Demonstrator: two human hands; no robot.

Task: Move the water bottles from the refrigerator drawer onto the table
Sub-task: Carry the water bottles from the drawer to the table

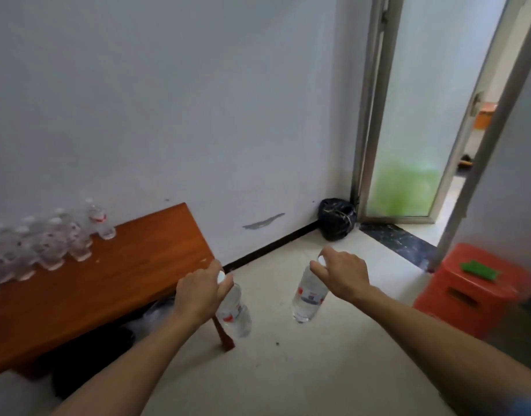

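Observation:
My left hand (pixel 198 292) grips a clear water bottle (pixel 235 310) by its white cap, and the bottle hangs down beside the right end of the brown wooden table (pixel 132 265). Over the floor, my right hand (pixel 343 273) holds a second water bottle (pixel 309 295) by its cap as well. Both bottles carry red and white labels. Several more water bottles (pixel 57 244) stand in rows on the table's left part, against the wall. The refrigerator drawer is out of view.
A black bag (pixel 337 219) sits in the corner by the frosted glass door (pixel 408 139). A red plastic stool (pixel 474 289) with a green cloth (pixel 480 270) stands at the right. Dark things lie under the table. Pale floor stretches between table and stool.

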